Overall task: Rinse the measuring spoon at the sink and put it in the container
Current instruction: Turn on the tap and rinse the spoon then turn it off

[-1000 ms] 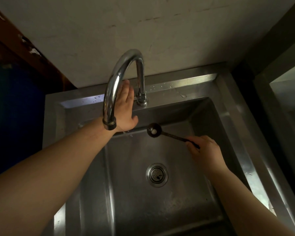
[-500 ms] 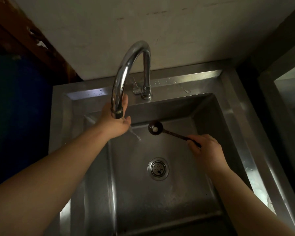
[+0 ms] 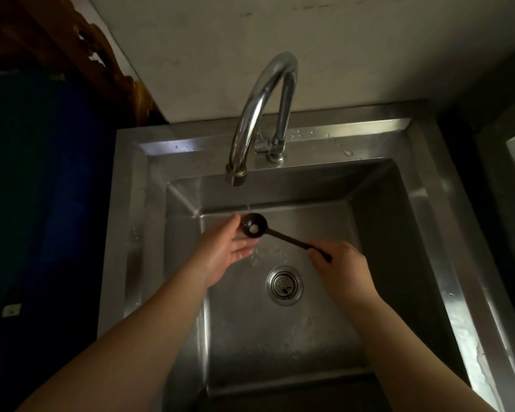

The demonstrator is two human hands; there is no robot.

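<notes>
A dark measuring spoon [image 3: 254, 225] with a white speck in its bowl is held over the steel sink [image 3: 422, 185]. My right hand [image 3: 341, 267] grips the end of its handle. The spoon's bowl sits under the curved chrome faucet [image 3: 257, 114], and a thin stream of water falls onto it. My left hand [image 3: 225, 249] is palm up with fingers spread, just left of and below the spoon's bowl, touching or nearly touching it. No container is in view.
The drain strainer [image 3: 284, 285] lies in the basin floor below the hands. A pale wall rises behind the faucet. A dark blue surface [image 3: 42, 188] stands left of the sink, and carved brown wood [image 3: 72, 40] is at the upper left.
My left hand has left the faucet spout and dropped beside the spoon's bowl. Water now runs, and the spoon has moved left under the stream.
</notes>
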